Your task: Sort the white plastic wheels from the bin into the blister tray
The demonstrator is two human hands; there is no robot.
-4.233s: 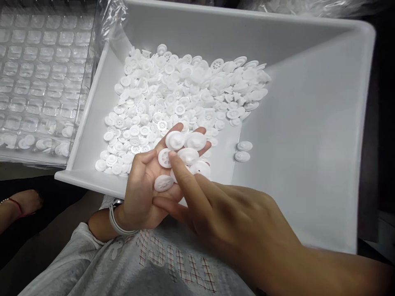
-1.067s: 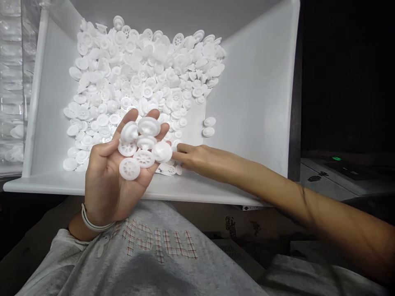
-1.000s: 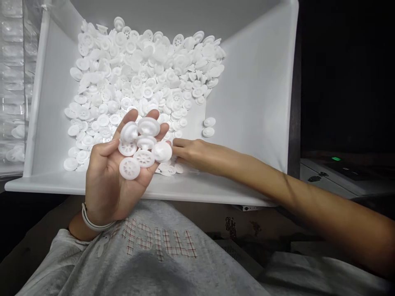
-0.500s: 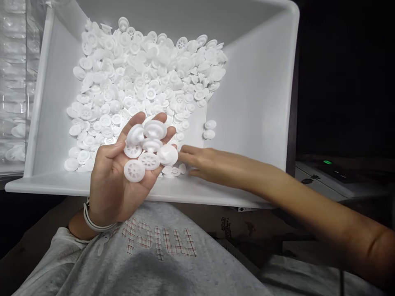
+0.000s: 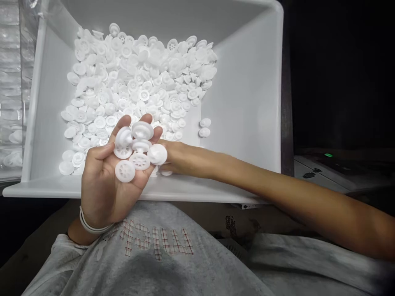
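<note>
On my upturned left hand (image 5: 108, 183) I hold a cluster of white plastic wheels (image 5: 142, 145), some spoked side up, others showing stepped hubs, several overlapping

Workshop-like: white plastic parts (image 5: 144, 95) heaped in bin (image 5: 247, 90), pocketed tray (image 5: 10, 82) beside.

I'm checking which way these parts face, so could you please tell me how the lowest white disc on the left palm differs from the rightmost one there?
The lowest disc shows a spoked face; the rightmost disc shows a smooth one, with no spokes visible. The lowest disc lies well inside the left hand, while the rightmost disc sits at its edge, nearer the right hand. Both are white and round.
</note>
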